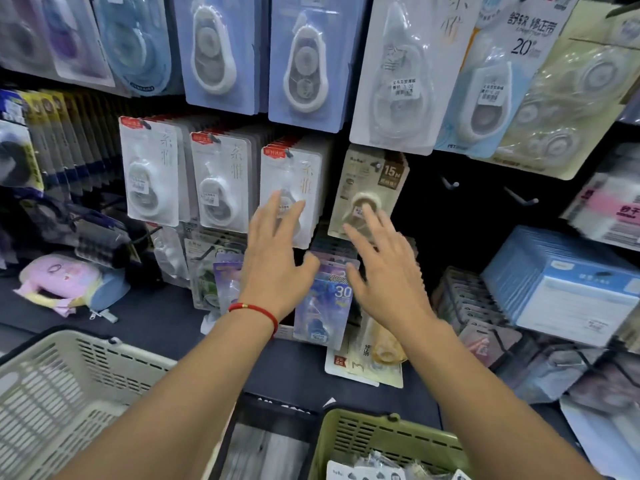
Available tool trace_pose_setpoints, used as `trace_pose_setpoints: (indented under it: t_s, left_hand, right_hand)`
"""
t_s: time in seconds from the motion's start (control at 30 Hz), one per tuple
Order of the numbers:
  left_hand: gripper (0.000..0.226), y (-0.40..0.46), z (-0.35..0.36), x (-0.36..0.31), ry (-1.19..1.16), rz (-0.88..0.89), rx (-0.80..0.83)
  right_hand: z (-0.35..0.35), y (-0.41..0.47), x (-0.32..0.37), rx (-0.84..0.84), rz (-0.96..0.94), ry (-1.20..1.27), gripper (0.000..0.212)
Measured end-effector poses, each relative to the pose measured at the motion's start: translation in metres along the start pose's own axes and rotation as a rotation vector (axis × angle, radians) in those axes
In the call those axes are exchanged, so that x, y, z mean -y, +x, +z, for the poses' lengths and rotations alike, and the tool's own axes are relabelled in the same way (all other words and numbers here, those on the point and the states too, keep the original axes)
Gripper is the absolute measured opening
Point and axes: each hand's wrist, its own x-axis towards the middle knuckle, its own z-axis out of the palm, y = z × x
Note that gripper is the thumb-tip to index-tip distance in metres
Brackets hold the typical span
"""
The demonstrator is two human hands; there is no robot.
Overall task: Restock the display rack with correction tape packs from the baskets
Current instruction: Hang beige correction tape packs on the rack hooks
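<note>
Left hand: the left hand (277, 261) is spread flat, nothing is held, and a white pack (291, 195) on the rack is almost touched.
Right hand: the right hand (384, 271) is spread too, with nothing held, by the tan pack (367, 192).
Packs: more are seen in the green basket (374, 441) at the bottom edge.
Risk: hanging packs could be knocked off their hooks if bumped.

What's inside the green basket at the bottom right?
The green basket holds a few white-carded correction tape packs in clear plastic, seen at its near edge. How many lie there, and what is below them, is cut off by the frame. Neither hand reaches in.
</note>
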Motion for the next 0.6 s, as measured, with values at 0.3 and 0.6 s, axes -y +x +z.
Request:
trace_pose_setpoints:
  t_s: [0.3,0.6]
  left_hand:
    - [0.093,-0.001,0.018,0.027,0.218,0.08,0.037]
    - [0.077,0.001,0.027,0.017,0.206,0.06,-0.088]
  right_hand:
    - [0.036,0.07,-0.028,0.201,0.099,-0.251,0.082]
    - [0.024,0.032,-0.039,0.209,0.065,-0.154,0.068]
